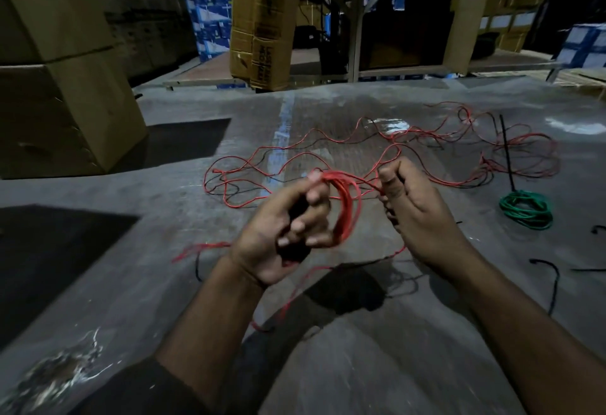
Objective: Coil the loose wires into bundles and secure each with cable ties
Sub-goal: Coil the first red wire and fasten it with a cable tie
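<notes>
My left hand (288, 234) is closed around a small coil of red wire (346, 208), its loops hanging over my fingers. My right hand (413, 208) pinches the same red wire just to the right of the coil. The rest of the red wire (295, 149), paired with a thin black strand, lies loose and tangled across the grey floor beyond my hands. A finished green coil (526, 213) lies on the floor at the right, with a long black cable tie (506, 155) sticking up from it. More black cable ties (554, 283) lie at the lower right.
Large cardboard boxes (62, 86) are stacked at the left, and a tall carton (259, 21) stands at the back centre. Metal racking (354, 37) and blue-white boxes (210, 11) fill the background. The floor (164, 250) is bare concrete with dark shadow patches.
</notes>
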Demonstrator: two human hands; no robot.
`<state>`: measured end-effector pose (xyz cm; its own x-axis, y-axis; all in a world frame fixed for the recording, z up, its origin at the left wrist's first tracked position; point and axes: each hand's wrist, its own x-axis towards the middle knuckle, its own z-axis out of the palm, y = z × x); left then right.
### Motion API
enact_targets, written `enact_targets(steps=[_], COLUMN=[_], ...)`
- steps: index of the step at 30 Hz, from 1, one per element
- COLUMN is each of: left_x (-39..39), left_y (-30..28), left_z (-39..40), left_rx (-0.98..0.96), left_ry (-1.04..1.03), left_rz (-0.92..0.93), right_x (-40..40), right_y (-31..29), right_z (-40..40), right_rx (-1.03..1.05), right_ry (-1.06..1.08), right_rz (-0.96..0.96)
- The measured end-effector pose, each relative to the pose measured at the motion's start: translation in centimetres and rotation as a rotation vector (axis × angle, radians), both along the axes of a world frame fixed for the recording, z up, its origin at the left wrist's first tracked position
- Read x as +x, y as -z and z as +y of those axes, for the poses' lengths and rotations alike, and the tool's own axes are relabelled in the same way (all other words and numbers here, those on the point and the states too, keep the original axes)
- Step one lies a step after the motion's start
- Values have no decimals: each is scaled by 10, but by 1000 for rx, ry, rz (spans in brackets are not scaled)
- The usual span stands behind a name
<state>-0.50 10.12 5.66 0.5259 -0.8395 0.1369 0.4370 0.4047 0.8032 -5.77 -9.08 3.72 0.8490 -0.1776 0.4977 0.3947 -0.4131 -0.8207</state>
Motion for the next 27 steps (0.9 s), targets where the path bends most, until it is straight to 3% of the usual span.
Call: enact_targets(steps=[3,8,15,20,23,27], left_x=[11,12,18,20,20,13], left_y=[3,5,5,1,2,7], left_z=[2,1,3,9,10,2], left_rx=[-174,-241,-298,-299,-266,91], left_ry=[-124,-331,-514,-626,-692,-823], left_rz=[92,179,120,2,-96,-535], right_x=[3,7,1,-2,-8,-14], right_y=[9,23,24,30,29,19], right_z=[1,17,32,37,40,43], right_rx=[81,59,278,119,-143,-322], right_ry=[-61,-126,-184,-188,-254,-322], right_rz=[120,274,473,602,597,435])
